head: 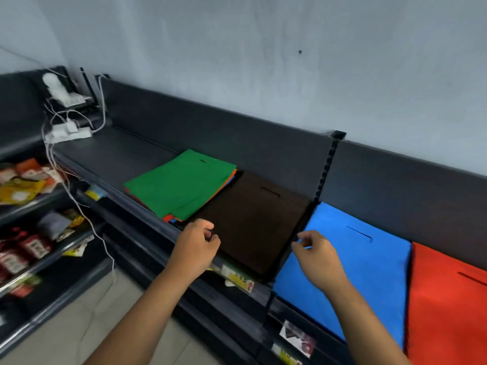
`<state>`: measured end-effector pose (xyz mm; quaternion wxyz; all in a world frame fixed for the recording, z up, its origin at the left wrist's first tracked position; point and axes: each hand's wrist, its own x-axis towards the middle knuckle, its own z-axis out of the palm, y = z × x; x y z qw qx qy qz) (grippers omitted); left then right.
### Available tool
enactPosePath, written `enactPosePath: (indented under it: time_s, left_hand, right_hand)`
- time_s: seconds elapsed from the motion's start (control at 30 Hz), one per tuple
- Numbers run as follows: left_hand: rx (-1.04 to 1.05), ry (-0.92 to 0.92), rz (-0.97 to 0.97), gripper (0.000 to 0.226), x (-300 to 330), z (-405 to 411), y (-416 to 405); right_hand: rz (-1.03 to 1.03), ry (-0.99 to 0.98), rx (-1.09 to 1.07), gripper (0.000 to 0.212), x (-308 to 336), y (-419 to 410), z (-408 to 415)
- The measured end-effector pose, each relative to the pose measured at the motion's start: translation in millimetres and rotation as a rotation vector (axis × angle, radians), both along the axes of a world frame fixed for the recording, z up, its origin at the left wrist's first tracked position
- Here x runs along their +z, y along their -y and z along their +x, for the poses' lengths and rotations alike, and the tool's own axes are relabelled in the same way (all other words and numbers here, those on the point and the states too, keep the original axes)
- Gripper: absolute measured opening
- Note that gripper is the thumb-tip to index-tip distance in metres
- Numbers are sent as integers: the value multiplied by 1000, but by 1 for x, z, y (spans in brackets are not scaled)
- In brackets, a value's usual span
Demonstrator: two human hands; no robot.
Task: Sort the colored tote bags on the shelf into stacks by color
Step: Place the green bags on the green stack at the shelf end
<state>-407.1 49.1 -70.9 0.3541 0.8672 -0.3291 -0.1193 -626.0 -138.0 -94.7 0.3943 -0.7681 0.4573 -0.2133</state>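
- Both hands work the near corners of the dark brown tote bag lying on the shelf: left hand appears to pinch its left corner, right hand its right corner, though blur leaves the grip uncertain.
- Green tote bag tops a mixed pile with orange and blue edges showing; dragging the brown bag could skew that pile.
- Blue tote bag and red-orange tote bag overhang the shelf front; a brushing right forearm could pull them off.
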Motion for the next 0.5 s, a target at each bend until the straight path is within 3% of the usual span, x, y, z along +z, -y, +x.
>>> enactPosePath:
  time_s: [0.27, 0.5]
  left_hand:
    - [19, 16, -13, 36, 14, 141, -72]
    - [4, -23, 15, 33, 3, 218, -82]
  right_hand:
    - [7, 10, 32, 25, 9, -55, 142]
    - [12, -38, 3, 27, 7, -57, 200]
